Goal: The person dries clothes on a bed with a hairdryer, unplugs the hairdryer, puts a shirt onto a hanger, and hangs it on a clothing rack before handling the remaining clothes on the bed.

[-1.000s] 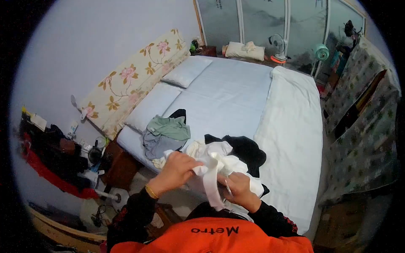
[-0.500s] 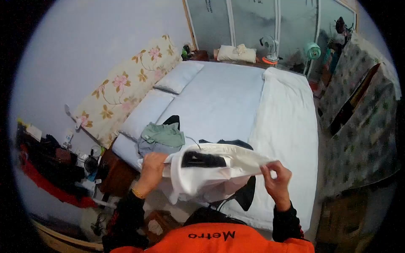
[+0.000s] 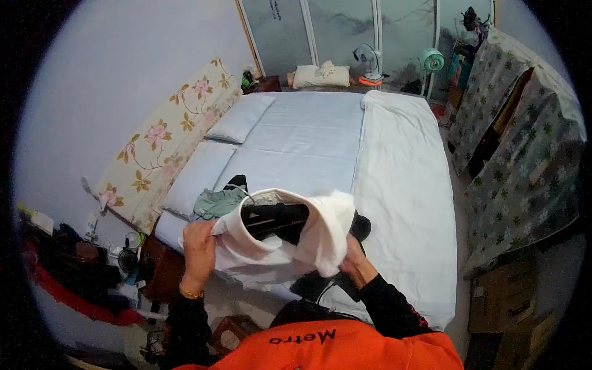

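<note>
A white shirt (image 3: 265, 259) is held up in front of me, its wide neck opening facing me. My left hand (image 3: 198, 251) is closed on the shirt's left edge. At the other side my right hand (image 3: 356, 259) grips the shirt, its fingers partly covered by the bunched cloth. Dark clothing (image 3: 274, 221) shows through the neck opening, and a thin hanger-like hook rises just behind the collar. Past my left hand, a grey-green garment (image 3: 216, 203) lies crumpled on the bed beside a pillow (image 3: 197, 166).
The bed (image 3: 302, 132) has a folded white quilt (image 3: 404, 185) along its right side. Fabric-covered racks (image 3: 524, 166) and cardboard boxes (image 3: 502, 299) stand at right. At left is a cluttered nightstand (image 3: 161, 262). Two fans, including a green one (image 3: 431, 60), stand at the far end.
My right hand has moved left and inward, lowering slightly, and the shirt's stretched right side is now bunched. The neck opening has turned toward me. The view has shifted a little.
</note>
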Motion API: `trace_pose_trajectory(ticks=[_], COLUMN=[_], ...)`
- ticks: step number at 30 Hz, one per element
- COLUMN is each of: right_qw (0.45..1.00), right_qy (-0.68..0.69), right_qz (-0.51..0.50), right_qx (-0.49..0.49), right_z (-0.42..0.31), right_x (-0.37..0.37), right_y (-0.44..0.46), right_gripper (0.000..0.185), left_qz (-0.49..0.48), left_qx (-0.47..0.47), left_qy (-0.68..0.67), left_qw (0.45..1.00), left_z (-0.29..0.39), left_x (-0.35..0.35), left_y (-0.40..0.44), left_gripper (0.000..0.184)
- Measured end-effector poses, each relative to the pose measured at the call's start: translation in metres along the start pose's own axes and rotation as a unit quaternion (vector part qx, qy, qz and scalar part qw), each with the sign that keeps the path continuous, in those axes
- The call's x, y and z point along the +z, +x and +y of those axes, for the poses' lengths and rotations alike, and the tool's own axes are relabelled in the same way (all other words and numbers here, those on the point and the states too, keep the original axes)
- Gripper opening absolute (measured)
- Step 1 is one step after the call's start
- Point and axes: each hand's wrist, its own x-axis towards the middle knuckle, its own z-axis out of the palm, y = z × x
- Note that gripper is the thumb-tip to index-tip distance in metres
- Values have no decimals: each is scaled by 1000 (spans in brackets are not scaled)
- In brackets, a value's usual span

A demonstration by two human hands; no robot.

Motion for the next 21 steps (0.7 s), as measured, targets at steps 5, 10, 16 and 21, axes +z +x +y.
trace_pose_trajectory(ticks=[5,10,16,21], right_qw=[990,983,962,614], right_qy=[109,79,-156,-674], right_qz=[-41,-166,59,351], right_qx=[85,-24,-214,-211], right_z=[13,-33,-86,-37], right_x=[15,56,-3,-163], right_y=[-7,-31,-36,-4], right_gripper=[37,43,10,20], left_qz=[4,-18,60,177], left_qx=[-30,-43,-99,-149], left_qy=[14,-8,11,-36], left_qw=[999,999,993,972], left_z=[-6,-1,-3,-15], left_x=[8,4,-15,-23], left_y=[-11,-18,-22,-19], left_gripper=[28,29,27,24])
